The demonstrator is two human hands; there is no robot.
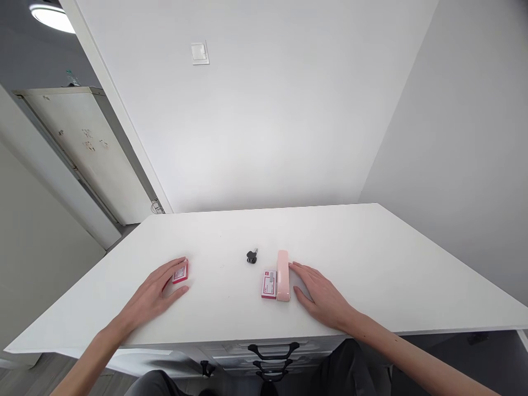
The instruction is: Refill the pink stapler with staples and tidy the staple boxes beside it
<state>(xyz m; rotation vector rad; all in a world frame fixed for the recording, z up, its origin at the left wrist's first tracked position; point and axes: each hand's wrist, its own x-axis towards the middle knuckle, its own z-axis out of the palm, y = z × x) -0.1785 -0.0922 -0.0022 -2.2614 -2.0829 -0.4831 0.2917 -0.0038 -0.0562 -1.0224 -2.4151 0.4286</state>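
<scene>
My left hand (159,289) rests on the white tabletop with thumb and fingers apart. A small red-and-white box (181,273) lies between them, its left part covered by my fingers; the thumb sits clear below it. On the other side, my right hand (322,294) is open, its fingertips close against the right side of a pink stapler (282,275). Whether they touch it I cannot tell. A second red-and-white box (269,285) with a printed label lies flat along the stapler's left side. Behind these is a small set of black-headed keys (252,256).
The white tabletop (223,319) meets a wall at the back, which carries a light switch (199,53). Below its front edge are drawers with black handles (273,351), and my knees. A doorway at left shows a white fridge-like cabinet (82,148).
</scene>
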